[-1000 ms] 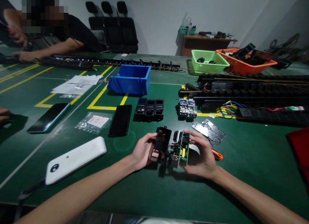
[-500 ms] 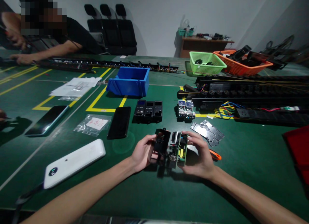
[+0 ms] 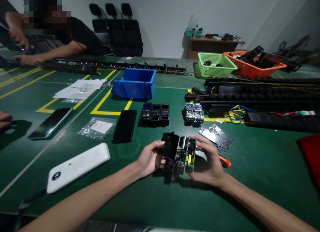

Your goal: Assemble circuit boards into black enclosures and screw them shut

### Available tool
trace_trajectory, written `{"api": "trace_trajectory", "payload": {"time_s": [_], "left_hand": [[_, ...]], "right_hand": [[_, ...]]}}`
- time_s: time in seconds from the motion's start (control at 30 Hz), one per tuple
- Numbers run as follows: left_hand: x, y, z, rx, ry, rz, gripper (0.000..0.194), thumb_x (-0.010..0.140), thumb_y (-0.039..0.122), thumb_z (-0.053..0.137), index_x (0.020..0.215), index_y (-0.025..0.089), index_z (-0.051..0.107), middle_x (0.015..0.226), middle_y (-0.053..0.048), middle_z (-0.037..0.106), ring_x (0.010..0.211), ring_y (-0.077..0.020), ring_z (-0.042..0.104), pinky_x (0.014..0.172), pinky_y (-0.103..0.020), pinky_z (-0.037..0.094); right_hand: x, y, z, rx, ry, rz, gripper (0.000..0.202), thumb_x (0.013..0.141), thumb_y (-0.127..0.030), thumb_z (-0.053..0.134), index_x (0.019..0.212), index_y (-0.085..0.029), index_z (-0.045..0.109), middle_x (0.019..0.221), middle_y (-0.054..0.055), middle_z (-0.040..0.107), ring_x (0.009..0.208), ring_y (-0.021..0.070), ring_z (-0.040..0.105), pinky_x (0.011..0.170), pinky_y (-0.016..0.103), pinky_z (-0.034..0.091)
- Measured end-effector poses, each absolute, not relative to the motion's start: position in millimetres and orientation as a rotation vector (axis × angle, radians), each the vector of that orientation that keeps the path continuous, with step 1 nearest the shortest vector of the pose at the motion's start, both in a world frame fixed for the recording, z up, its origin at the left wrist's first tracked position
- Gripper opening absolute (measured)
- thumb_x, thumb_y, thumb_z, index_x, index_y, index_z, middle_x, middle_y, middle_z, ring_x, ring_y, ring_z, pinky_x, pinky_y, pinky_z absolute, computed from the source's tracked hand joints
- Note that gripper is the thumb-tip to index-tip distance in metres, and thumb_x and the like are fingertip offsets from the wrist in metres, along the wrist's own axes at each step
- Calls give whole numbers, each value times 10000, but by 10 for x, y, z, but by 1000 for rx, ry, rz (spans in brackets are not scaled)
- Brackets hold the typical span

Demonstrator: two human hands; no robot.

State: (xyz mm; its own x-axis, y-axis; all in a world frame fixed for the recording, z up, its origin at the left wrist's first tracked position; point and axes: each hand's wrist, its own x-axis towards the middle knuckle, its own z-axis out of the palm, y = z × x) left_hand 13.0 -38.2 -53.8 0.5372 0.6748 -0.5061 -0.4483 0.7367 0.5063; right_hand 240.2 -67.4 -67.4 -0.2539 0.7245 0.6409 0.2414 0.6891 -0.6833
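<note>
My left hand (image 3: 152,158) is closed on a black plastic housing (image 3: 171,146), tilted with its window side up. In my right hand (image 3: 208,160) is a circuit board assembly (image 3: 187,155), held upright by its edges, with green boards and yellow parts. The housing and the boards are side by side, close together; whether they touch I cannot tell. Beyond them lie several black housings (image 3: 155,114) in a row and a pair of circuit boards with small screens (image 3: 194,113). Flat dark cover plates (image 3: 217,137) rest past my right hand, near an orange-handled tool (image 3: 225,161).
A white power bank (image 3: 78,167), a black phone (image 3: 124,126), another phone (image 3: 51,123) and a plastic bag (image 3: 97,128) lie left. Farther back are a blue bin (image 3: 135,84), a green basket (image 3: 217,65) and an orange basket (image 3: 253,65). Black rails with wires (image 3: 270,117) stretch right. A person works at far left.
The housing in my left hand and the boards in my right hand have come slightly closer together. The whole view has shifted a little. At the left edge, another person's hand shows more.
</note>
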Motion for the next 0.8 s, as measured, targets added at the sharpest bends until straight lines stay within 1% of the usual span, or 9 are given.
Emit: {"api": "trace_trajectory", "payload": {"time_s": [0.07, 0.13, 0.23, 0.33, 0.4, 0.53, 0.73, 0.8], "left_hand": [[123, -378, -545, 345, 735, 659, 215, 869, 315, 528, 919, 127, 620, 830, -111, 707, 690, -225, 694, 636, -337, 539], [116, -371, -549, 357, 717, 638, 258, 877, 338, 514, 951, 119, 628, 834, -122, 708, 676, -227, 692, 602, -315, 524], [111, -360, -537, 373, 686, 625, 296, 881, 350, 501, 1034, 129, 627, 831, -115, 708, 645, -231, 688, 561, -297, 501], [112, -356, -512, 373, 686, 618, 354, 884, 352, 488, 1153, 151, 602, 852, -108, 711, 655, -239, 694, 583, -320, 514], [113, -357, -505, 365, 690, 618, 383, 883, 348, 484, 1196, 153, 587, 863, -109, 713, 671, -240, 697, 615, -340, 527], [107, -356, -544, 368, 660, 633, 376, 877, 333, 486, 1176, 133, 596, 848, -113, 711, 685, -242, 697, 642, -349, 527], [102, -351, -586, 381, 633, 624, 323, 870, 332, 490, 1080, 128, 626, 815, -110, 704, 652, -240, 688, 585, -320, 503], [116, -356, -562, 367, 641, 653, 291, 869, 312, 493, 1039, 127, 640, 824, -110, 705, 669, -237, 687, 609, -334, 517]], "right_hand": [[2401, -673, -672, -763, -1816, 566, 896, 569, -93, 792, 1350, -266, 389, 1353, 141, 463, 1224, 359, 492, 748, 442, 563], [2402, -673, -670, -760, -1818, 582, 898, 567, -85, 792, 1348, -267, 387, 1353, 140, 463, 1227, 359, 490, 747, 442, 564], [2406, -673, -674, -754, -1816, 594, 895, 566, -83, 795, 1344, -265, 391, 1353, 142, 464, 1227, 360, 489, 745, 444, 566], [2410, -670, -682, -745, -1811, 598, 892, 567, -83, 795, 1343, -264, 393, 1355, 144, 463, 1223, 361, 490, 746, 449, 567], [2412, -669, -686, -740, -1813, 599, 899, 564, -79, 796, 1345, -265, 392, 1357, 145, 462, 1223, 362, 491, 747, 451, 567], [2412, -671, -689, -747, -1818, 585, 909, 560, -78, 799, 1350, -266, 391, 1355, 144, 468, 1221, 361, 495, 745, 448, 565], [2417, -677, -695, -751, -1822, 564, 909, 564, -92, 798, 1356, -269, 391, 1357, 141, 471, 1217, 360, 500, 736, 440, 559], [2421, -677, -694, -753, -1827, 556, 917, 560, -93, 800, 1360, -268, 387, 1360, 142, 472, 1217, 361, 500, 740, 443, 557]]}}
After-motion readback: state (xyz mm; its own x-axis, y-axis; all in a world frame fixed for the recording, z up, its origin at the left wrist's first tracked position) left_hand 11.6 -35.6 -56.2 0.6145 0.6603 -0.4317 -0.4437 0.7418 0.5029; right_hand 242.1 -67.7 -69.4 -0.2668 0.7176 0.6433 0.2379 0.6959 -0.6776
